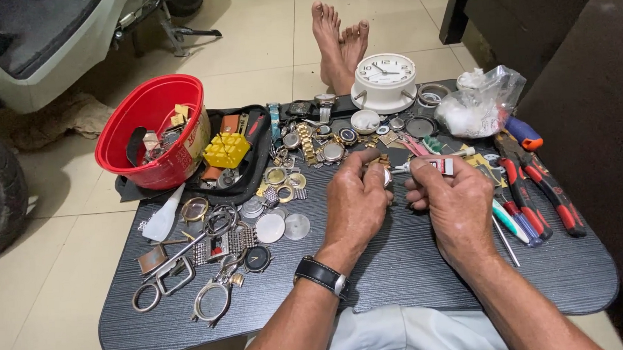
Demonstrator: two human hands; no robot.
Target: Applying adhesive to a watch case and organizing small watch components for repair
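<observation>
1. Nearest: left hand [355, 201], strapped wrist, curled round a small watch [386, 175] above the dark tray [400, 276]
2. Right hand [455, 202] pinches a small tool [438, 165] beside the watch
3. Beyond: loose watch parts [310, 143], red bowl [157, 129], white clock [384, 81]

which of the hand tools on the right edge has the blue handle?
The stubby tool farthest from the person, beside the clear plastic bag: blue handle with an orange tip. The pliers nearer the person have red-and-black handles.
</observation>
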